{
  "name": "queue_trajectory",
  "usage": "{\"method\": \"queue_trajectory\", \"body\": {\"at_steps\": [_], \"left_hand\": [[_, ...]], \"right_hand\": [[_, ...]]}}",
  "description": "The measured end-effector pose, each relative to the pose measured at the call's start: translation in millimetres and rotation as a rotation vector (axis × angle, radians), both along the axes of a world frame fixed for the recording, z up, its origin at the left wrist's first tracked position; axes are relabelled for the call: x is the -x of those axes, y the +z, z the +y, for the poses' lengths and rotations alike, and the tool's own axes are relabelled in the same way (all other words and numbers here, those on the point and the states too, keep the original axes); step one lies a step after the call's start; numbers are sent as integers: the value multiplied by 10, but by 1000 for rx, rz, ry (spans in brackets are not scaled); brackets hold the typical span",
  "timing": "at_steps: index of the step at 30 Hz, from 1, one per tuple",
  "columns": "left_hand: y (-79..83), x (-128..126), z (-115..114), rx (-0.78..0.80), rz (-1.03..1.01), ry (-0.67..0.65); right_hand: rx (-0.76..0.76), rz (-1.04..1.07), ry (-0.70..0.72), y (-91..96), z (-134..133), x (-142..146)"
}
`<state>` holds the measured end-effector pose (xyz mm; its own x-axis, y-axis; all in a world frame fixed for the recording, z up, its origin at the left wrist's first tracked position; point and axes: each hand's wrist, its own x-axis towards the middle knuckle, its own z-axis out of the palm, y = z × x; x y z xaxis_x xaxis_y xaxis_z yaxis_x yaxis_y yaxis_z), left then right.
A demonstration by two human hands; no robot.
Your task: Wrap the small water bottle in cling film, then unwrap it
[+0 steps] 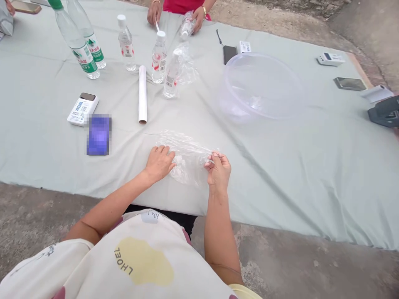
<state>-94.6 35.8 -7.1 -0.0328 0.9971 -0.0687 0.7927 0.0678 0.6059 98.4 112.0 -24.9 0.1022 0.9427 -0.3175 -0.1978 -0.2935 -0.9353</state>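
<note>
L hand pressing flat, fingers spread on 1 clear plastic bag lying on pale green cloth; R hand pinching its edge; 2 big water btls, 3 small btls standing beyond.

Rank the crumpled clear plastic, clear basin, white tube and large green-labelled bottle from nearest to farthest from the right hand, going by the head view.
1. Crumpled clear plastic: pinched by the right hand, on its left.
2. Clear plastic basin: ahead, to the right.
3. White tube: ahead, to the left.
4. Large green-labelled bottle: far left, near the back.
</note>
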Motion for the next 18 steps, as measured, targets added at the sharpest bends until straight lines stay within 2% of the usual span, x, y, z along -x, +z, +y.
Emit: {"method": "queue_trajectory", "body": {"at_steps": [4, 8, 10, 12, 13, 15, 18], "left_hand": [[-83, 201, -78, 52, 227, -81], [-45, 346, -118, 142, 286, -145], [-17, 363, -113, 184, 285, -158], [5, 356, -105, 218, 288, -165], [12, 349, -103, 229, 291, -170], [19, 335, -105, 242, 296, -173], [10, 330, -120, 254, 302, -180]], "right_hand": [[66, -82, -56, -71, 110, -306], [112, -278, -25, -2, 170, -562], [-15, -494, -82, 145, 140, -592], [-253, -690, -146, 325, 64, -517], [-380, -744, -131, 405, 15, -439], [-591, -763, 57, 497, -85, -224], [-761, -873, 553, 425, -205, 140]]}}
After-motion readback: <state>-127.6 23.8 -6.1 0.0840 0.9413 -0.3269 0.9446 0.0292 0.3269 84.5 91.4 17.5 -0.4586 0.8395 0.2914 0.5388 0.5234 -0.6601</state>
